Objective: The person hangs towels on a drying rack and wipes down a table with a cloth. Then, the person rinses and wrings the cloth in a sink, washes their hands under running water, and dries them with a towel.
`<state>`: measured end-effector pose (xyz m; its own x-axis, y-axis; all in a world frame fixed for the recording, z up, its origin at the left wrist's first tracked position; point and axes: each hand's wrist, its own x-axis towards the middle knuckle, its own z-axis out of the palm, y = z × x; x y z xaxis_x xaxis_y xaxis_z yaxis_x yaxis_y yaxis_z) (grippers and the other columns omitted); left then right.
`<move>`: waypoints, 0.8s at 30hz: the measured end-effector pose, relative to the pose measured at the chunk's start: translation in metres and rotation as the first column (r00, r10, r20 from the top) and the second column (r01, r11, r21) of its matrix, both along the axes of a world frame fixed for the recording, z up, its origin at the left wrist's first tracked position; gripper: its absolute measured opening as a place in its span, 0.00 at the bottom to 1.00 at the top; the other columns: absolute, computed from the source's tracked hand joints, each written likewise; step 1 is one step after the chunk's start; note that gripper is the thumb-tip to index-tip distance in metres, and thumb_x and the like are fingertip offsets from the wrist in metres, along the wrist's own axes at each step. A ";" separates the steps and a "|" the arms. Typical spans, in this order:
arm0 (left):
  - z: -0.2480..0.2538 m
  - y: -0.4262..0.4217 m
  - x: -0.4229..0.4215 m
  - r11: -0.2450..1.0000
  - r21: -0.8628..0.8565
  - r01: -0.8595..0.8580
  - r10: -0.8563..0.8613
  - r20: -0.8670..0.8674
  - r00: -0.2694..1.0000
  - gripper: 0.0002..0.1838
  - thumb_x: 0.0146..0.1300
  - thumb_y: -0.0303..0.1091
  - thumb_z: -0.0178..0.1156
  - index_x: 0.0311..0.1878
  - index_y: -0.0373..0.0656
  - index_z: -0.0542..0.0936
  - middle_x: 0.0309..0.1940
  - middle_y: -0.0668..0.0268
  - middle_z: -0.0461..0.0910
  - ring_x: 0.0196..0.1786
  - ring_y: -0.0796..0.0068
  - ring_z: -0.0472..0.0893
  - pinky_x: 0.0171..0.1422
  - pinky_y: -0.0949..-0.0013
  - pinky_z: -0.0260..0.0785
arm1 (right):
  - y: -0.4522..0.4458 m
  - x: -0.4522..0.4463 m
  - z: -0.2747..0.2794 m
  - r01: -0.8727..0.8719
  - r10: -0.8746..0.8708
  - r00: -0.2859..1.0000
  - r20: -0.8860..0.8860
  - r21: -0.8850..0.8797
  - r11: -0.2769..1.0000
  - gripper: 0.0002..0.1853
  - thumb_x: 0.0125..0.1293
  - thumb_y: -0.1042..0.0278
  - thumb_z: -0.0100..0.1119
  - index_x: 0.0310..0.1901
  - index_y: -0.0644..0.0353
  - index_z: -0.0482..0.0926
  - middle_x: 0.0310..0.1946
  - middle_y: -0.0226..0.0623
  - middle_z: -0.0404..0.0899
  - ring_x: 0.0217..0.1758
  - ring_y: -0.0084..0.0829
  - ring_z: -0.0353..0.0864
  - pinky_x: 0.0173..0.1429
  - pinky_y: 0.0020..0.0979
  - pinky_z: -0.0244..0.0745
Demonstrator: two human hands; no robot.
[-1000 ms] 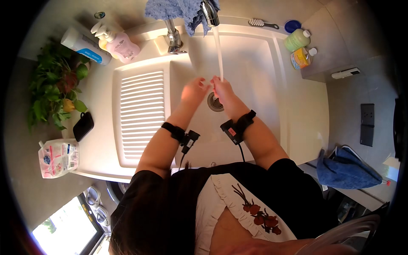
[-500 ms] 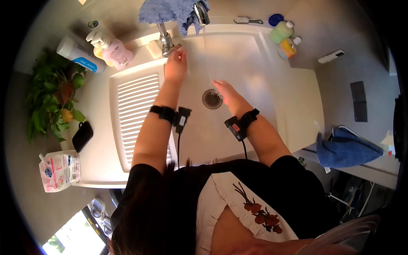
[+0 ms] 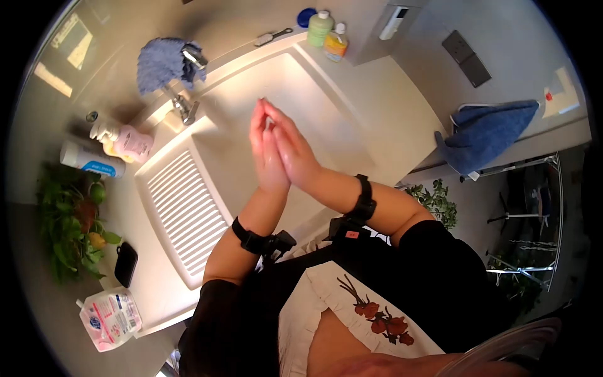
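Observation:
My left hand [image 3: 268, 157] and my right hand [image 3: 294, 151] meet palm to palm above the white sink [image 3: 339, 119]. The fingers of both are stretched out, with a small gap between the hands near the fingertips, and both look wet. Neither hand shows an object in it. Up and to the left of them is the chrome faucet [image 3: 195, 56], with a blue cloth [image 3: 160, 65] draped over it and no visible water stream. The faucet handle [image 3: 189, 113] stands near the ribbed drainboard [image 3: 204, 151].
Pump bottles [image 3: 130, 143], a white canister [image 3: 93, 159], a plant [image 3: 69, 220], a black phone-like object [image 3: 126, 264] and a refill pouch [image 3: 111, 318] line the left. A brush [image 3: 273, 37], bottles [image 3: 320, 29] and a blue towel [image 3: 488, 135] are further right.
The water stream has stopped. My left hand has left the faucet handle and joined my right hand, which has risen from near the drain. The view has turned to the right.

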<state>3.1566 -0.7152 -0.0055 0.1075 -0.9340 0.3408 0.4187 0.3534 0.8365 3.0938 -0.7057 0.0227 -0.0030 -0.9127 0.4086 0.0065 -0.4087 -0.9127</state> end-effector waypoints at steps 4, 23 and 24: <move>-0.068 0.003 0.005 0.923 0.378 -0.069 0.013 0.149 0.989 0.29 0.72 0.46 0.44 0.71 0.43 0.57 0.69 0.55 0.60 0.67 0.61 0.64 0.68 0.59 0.58 | -0.019 -0.022 -0.066 -0.115 0.210 0.905 -0.369 0.263 0.958 0.23 0.71 0.55 0.47 0.60 0.60 0.70 0.62 0.44 0.69 0.66 0.38 0.65 0.65 0.37 0.65; -0.116 0.016 -0.019 0.630 0.718 -0.295 -0.177 0.503 0.846 0.28 0.65 0.48 0.57 0.65 0.46 0.67 0.67 0.59 0.60 0.63 0.61 0.65 0.67 0.54 0.58 | 0.088 -0.365 -0.058 0.268 -0.292 0.724 -0.625 -0.135 0.954 0.17 0.53 0.64 0.65 0.45 0.56 0.78 0.44 0.42 0.77 0.47 0.43 0.76 0.51 0.39 0.72; -0.110 0.013 -0.034 0.736 0.592 -0.328 -0.106 0.579 0.808 0.27 0.65 0.48 0.57 0.64 0.46 0.68 0.66 0.59 0.62 0.62 0.63 0.66 0.66 0.56 0.59 | 0.107 -0.386 -0.055 0.521 -0.468 0.706 -0.531 -0.058 0.852 0.15 0.50 0.67 0.68 0.40 0.58 0.78 0.40 0.40 0.75 0.41 0.41 0.76 0.49 0.36 0.72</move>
<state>3.1229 -0.7023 -0.1155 0.2262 -0.9268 -0.2997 -0.1867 -0.3432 0.9205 2.7073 -0.5991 -0.0324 -0.2813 -0.8722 0.4001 -0.6462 -0.1361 -0.7510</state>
